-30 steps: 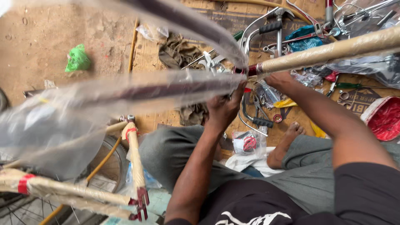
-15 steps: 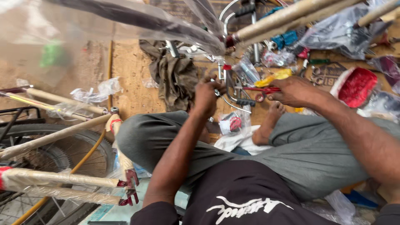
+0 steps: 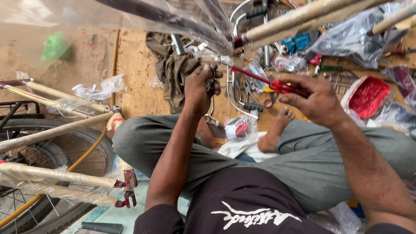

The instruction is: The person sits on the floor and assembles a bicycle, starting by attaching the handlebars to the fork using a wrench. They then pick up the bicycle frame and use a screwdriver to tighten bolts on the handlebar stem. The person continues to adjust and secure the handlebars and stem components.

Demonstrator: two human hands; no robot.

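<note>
We are sitting cross-legged on the ground, grey trousers (image 3: pixel 303 151) nearest the camera and one bare foot (image 3: pixel 277 130) resting on a white plastic sheet (image 3: pixel 242 147), which is keeping both forearms free to work out in front. Our right hand (image 3: pixel 314 99) is closing around the red handle of a screwdriver (image 3: pixel 264 82), and we are angling its shaft up and to the left so the tip is reaching toward the left hand. Our left hand (image 3: pixel 199 89) is pinching a small metal fitting (image 3: pixel 212 73) between thumb and fingers, apparently steadying it so the tool can bear on it; the fitting itself is too small to identify. A paper-wrapped bicycle frame (image 3: pixel 56 130) with red dropouts (image 3: pixel 128 188) is lying across our left side over a wheel (image 3: pixel 52 190), staying within arm's reach. Beyond the hands, a dark rag (image 3: pixel 171 65) is lying crumpled on a wooden board (image 3: pixel 134 65). A red reflector dish (image 3: pixel 368 95) and chrome handlebar parts (image 3: pixel 242 95) are lying spread close around the work, seemingly laid out for picking up. Farther off, a plastic-sheathed frame tube (image 3: pixel 173 19) and paper-wrapped tubes (image 3: pixel 303 17) are crossing overhead, and a green object (image 3: pixel 55 45) is showing blurred through the plastic.
</note>
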